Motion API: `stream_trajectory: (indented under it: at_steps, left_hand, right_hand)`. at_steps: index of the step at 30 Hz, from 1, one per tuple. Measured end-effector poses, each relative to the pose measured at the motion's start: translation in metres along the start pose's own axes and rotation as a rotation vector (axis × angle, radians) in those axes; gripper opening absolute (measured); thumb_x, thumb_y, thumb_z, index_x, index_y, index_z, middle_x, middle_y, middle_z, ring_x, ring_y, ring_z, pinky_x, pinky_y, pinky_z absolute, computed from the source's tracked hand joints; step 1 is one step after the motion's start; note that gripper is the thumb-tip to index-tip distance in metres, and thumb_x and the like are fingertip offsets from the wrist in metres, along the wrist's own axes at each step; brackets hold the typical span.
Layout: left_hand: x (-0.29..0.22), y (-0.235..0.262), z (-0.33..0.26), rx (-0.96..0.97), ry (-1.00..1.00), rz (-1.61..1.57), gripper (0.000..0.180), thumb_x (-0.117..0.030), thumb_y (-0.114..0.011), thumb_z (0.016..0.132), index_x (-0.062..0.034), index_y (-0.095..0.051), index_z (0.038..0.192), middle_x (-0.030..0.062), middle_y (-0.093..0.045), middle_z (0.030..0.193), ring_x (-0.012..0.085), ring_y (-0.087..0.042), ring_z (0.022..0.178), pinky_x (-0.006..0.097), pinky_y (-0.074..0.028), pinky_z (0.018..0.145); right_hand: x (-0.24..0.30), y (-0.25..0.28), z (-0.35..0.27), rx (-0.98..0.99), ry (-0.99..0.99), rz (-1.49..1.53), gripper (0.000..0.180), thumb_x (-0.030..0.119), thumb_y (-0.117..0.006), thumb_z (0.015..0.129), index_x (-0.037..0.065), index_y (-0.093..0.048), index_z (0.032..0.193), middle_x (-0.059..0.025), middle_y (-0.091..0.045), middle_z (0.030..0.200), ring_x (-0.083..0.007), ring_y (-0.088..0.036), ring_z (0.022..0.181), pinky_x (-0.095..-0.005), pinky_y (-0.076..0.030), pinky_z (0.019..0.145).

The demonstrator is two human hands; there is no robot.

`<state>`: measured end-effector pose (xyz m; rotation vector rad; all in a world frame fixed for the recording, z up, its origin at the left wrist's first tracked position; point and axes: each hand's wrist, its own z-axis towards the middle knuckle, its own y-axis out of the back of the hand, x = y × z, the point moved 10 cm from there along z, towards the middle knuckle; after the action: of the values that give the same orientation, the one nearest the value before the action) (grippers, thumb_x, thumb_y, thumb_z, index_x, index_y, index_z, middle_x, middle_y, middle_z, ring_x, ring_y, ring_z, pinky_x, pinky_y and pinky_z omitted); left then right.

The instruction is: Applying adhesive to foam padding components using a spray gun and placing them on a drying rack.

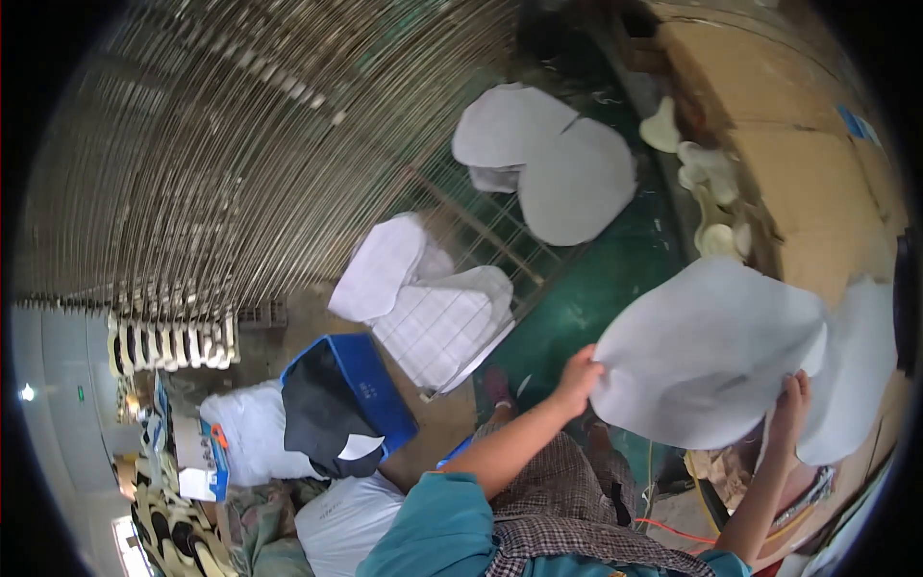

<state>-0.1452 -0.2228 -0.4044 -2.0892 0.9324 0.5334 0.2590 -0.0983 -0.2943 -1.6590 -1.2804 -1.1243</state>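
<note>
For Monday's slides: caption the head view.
Left hand and right hand hold a pale, rounded sheet near wire mesh.

The top (433,527) is teal and short-sleeved, the lower clothing (540,476) brown-checked.

Green floor (577,322), pale wall (69,370)

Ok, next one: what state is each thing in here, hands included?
White sheet, held up, slightly bent
Left hand, closed on the sheet's left edge
Right hand, closed on its lower right edge
Wire rack, partly loaded
Pale sheets, overlapping on the rack
Blue crate, open-topped
Black sheet, draped across the crate
Lamp, lit
</note>
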Motion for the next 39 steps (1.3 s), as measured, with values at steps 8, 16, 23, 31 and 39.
stream_trajectory:
  at_steps: [8,16,23,31,39]
  left_hand:
    - [-0.093,0.333,-0.010,-0.511,-0.120,0.144,0.043,0.002,-0.045,0.068,-0.0016,-0.056,0.109,0.0062,-0.058,0.085,0.0156,-0.055,0.073,0.027,-0.046,0.065]
    - [-0.146,0.559,-0.073,-0.757,-0.238,0.135,0.037,-0.002,-0.049,0.070,-0.0055,-0.060,0.105,0.0016,-0.055,0.079,0.0109,-0.051,0.066,0.023,-0.042,0.057]
    - [-0.108,0.721,-0.168,-1.190,-0.075,0.452,0.043,-0.009,-0.048,0.077,-0.0057,-0.049,0.120,0.0069,-0.059,0.088,0.0161,-0.054,0.078,0.028,-0.043,0.071]
    - [-0.130,0.677,-0.144,-1.111,-0.141,-0.024,0.040,-0.012,-0.054,0.078,-0.0065,-0.046,0.117,0.0090,-0.060,0.088,0.0196,-0.059,0.064,0.029,-0.046,0.049]
    - [-0.309,0.519,-0.041,-0.719,-0.505,0.078,0.033,-0.012,-0.057,0.080,-0.0022,-0.051,0.111,0.0101,-0.060,0.096,0.0192,-0.060,0.074,0.027,-0.049,0.063]
  right_hand:
    - [-0.163,-0.321,-0.008,0.290,-0.216,0.161,0.011,0.000,-0.053,0.076,0.005,-0.056,0.085,0.0006,-0.055,0.077,-0.0093,-0.051,0.071,-0.0223,-0.040,0.066]
    - [-0.315,-0.510,-0.079,0.423,-0.429,0.198,0.012,-0.001,-0.055,0.075,0.007,-0.058,0.083,0.0003,-0.056,0.074,-0.0099,-0.052,0.069,-0.0243,-0.042,0.063]
    - [-0.457,-0.544,-0.171,0.523,-0.656,-0.196,0.013,0.001,-0.060,0.074,0.006,-0.058,0.086,-0.0015,-0.056,0.074,-0.0120,-0.055,0.065,-0.0242,-0.044,0.058]
    - [-0.450,-0.436,-0.157,0.565,-0.651,-0.614,0.025,0.006,-0.060,0.075,0.000,-0.055,0.099,-0.0068,-0.058,0.074,-0.0149,-0.058,0.057,-0.0266,-0.046,0.045]
    - [-0.404,-0.307,-0.106,0.327,-0.690,-0.548,0.018,0.007,-0.058,0.074,0.003,-0.058,0.092,-0.0077,-0.056,0.068,-0.0167,-0.057,0.055,-0.0279,-0.046,0.046]
